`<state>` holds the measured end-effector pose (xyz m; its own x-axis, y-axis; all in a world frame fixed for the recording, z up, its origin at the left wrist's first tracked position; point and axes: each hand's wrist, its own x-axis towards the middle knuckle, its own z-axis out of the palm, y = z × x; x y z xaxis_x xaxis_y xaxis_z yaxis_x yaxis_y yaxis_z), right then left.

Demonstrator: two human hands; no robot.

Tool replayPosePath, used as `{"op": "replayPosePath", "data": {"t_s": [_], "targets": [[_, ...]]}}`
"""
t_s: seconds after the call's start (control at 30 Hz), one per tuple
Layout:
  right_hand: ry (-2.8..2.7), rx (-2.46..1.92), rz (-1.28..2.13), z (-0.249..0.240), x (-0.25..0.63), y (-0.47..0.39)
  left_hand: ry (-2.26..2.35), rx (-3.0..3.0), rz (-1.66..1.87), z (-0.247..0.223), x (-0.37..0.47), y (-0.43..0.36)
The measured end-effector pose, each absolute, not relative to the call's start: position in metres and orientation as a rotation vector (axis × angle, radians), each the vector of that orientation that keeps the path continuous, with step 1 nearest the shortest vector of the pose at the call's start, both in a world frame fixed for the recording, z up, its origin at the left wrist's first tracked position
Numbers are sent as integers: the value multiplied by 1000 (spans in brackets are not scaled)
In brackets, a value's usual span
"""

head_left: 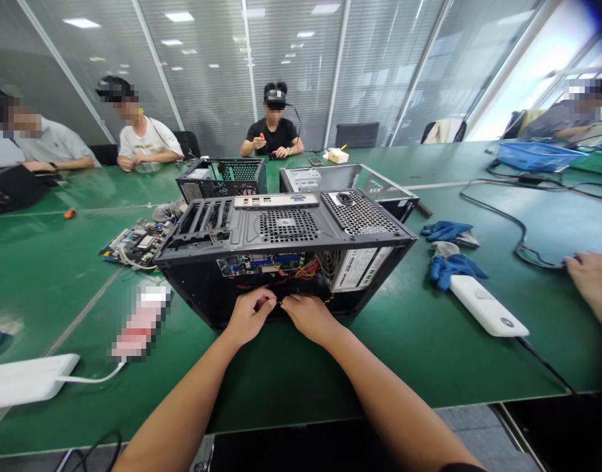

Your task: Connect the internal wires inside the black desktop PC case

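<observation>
A black computer case [246,229] lies in front of me with its open side facing me and its rear panel turned up. At the lower edge of the opening, my left hand [250,314] is closed in a pinch. Beside it, my right hand [311,318] is closed too, fingers bent down. A thin yellow-and-black cable [330,298] runs between the fingertips and on past the right hand. Inside the case are a power supply [361,270] with a white label, a motherboard [261,264] and red and yellow wires [305,269]. My fingertips are partly hidden.
Behind stand two more open cases [222,178] [340,177]. A loose circuit board [141,244] lies left, near a phone [141,322] cabled to a white power bank [30,380]. Right are blue gloves [458,269] and a white device [488,307]. Other people sit around the table.
</observation>
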<state>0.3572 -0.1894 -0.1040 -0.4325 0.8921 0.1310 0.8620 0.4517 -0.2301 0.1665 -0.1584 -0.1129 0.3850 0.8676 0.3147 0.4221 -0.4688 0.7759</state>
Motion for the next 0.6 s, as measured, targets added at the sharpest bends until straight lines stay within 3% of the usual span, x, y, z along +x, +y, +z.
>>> {"op": "replayPosePath", "data": {"t_s": [0.6], "targets": [[-2447,-1548,342,-103,359,-190,983,2705,964,-121,159,-155]]}}
